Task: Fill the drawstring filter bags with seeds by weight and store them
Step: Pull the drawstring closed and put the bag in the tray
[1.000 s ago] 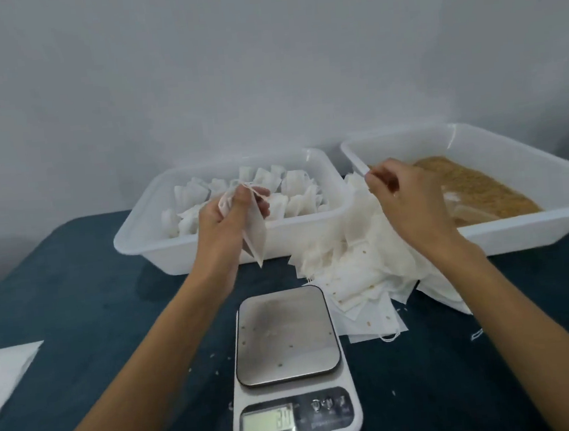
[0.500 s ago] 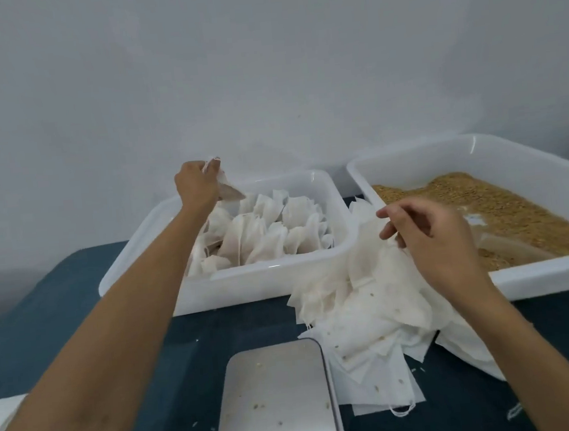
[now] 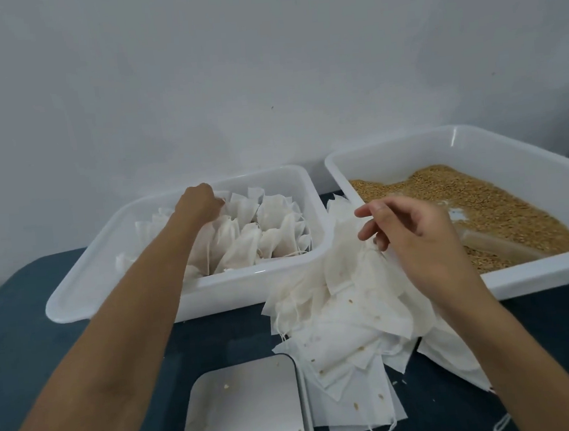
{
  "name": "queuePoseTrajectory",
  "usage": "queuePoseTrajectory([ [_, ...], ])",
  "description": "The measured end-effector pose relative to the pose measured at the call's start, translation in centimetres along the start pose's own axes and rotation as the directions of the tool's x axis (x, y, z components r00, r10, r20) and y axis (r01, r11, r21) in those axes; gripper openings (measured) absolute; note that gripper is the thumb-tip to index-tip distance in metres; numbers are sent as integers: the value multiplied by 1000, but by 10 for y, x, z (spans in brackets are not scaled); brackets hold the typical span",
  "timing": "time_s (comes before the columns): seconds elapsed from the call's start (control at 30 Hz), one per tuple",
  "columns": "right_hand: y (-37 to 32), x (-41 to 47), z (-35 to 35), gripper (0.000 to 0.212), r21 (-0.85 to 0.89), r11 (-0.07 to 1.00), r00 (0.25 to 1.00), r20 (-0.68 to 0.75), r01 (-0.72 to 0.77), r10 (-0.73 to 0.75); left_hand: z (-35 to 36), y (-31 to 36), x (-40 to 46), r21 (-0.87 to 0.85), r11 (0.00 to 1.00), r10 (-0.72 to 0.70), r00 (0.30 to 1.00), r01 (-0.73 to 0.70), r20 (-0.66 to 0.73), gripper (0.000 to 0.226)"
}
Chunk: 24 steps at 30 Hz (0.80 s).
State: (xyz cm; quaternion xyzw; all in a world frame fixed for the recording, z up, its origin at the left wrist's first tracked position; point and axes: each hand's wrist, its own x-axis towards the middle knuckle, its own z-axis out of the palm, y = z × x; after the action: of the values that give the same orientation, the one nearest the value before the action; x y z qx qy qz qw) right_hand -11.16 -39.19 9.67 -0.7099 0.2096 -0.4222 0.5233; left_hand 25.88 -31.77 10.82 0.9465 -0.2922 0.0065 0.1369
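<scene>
At frame centre-left, the left hand (image 3: 197, 205) should tuck its bag upright among the filled bags (image 3: 261, 238); fingers hidden, perhaps pinching. The right hand (image 3: 412, 235), fingers loosely spread, touches the empty bags (image 3: 347, 316).

A dark blue-green table (image 3: 29, 344) carries everything. On it sit two white tubs side by side — the left tub (image 3: 87, 294) and the right tub (image 3: 539, 272) — with a heap of empty filter bags (image 3: 348, 330) before them, touching a steel scale platform (image 3: 248, 411). Loose seeds (image 3: 399, 383) dot the cloth.
</scene>
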Motion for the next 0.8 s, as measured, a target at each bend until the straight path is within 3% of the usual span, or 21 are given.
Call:
queuePoseTrajectory([
  [0.13, -2, -1, 0, 25, 8, 1000, 1000, -4, 0, 0, -10, 8, -17, -111, 993, 31, 994, -42, -105, 46],
  [0.23, -4, -2, -1, 26, -10, 1000, 1000, -13, 2, -2, -19, 18, -62, -208, 947, 168, 930, -244, -328, 36],
  [0.33, -6, -3, 0, 26, -18, 1000, 1000, -16, -11, 11, -25, 22, -133, -299, 834, 288, 828, -463, -480, 19],
  [0.43, -9, -5, -1, 26, -18, 1000, 1000, -31, -1, 1, -28, 9, -208, -358, 745, 399, 806, -563, -437, 3],
  [0.5, -12, -9, -2, 25, -20, 999, 998, -51, 44, -45, -27, -5, -249, -401, 726, 443, 826, -559, -349, 7],
  [0.67, -21, -23, 12, 23, -89, 977, 979, -58, 193, -198, -6, -37, -290, -409, 781, 443, 880, -472, -168, 12],
  [0.8, -28, -35, 26, 24, -86, 966, 970, 19, 243, -242, 10, -23, -284, -362, 798, 479, 872, -482, -102, 3],
])
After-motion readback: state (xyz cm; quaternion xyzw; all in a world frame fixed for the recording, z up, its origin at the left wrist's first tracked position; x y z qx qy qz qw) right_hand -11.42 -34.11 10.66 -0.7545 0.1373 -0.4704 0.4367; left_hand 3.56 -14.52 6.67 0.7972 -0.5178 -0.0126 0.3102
